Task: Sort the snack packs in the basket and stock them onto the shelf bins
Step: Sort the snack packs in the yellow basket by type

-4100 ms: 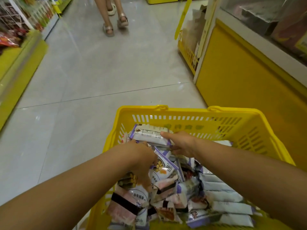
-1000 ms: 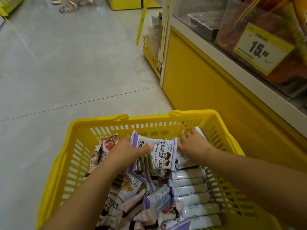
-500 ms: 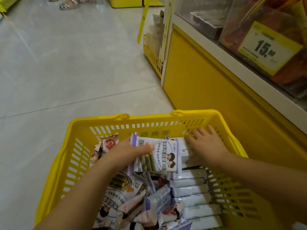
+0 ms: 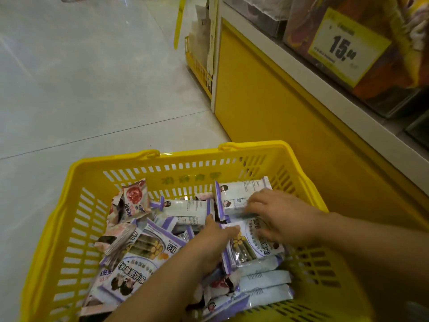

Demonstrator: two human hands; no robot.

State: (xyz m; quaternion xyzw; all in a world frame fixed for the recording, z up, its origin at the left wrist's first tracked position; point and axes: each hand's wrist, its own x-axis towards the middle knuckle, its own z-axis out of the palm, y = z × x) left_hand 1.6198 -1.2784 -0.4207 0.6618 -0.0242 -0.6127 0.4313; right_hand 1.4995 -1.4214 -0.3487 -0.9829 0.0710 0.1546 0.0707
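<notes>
Low in the frame, your yellow basket (image 4: 185, 156) stands just beside the yellow base panel (image 4: 267, 117) of the shelf, with grey floor tiles (image 4: 92, 77) beyond it. At the basket's middle your left hand (image 4: 216, 240) grips the left edge of a flower-print pack (image 4: 250, 245), thumb on top. Your right hand (image 4: 281, 217) lies over that pack and touches a pale pack (image 4: 241, 188) propped at the far wall. Its fingers are bent, but you cannot tell whether they pinch anything. Loose packs (image 4: 141, 249) are heaped on the basket's left side, a red-printed pack (image 4: 134, 198) leaning above them. A row of pale-blue packs (image 4: 264, 281) stands on edge at lower right. In the upper right of the frame, clear shelf bins (image 4: 267, 18) carry a yellow price tag (image 4: 346, 47).
</notes>
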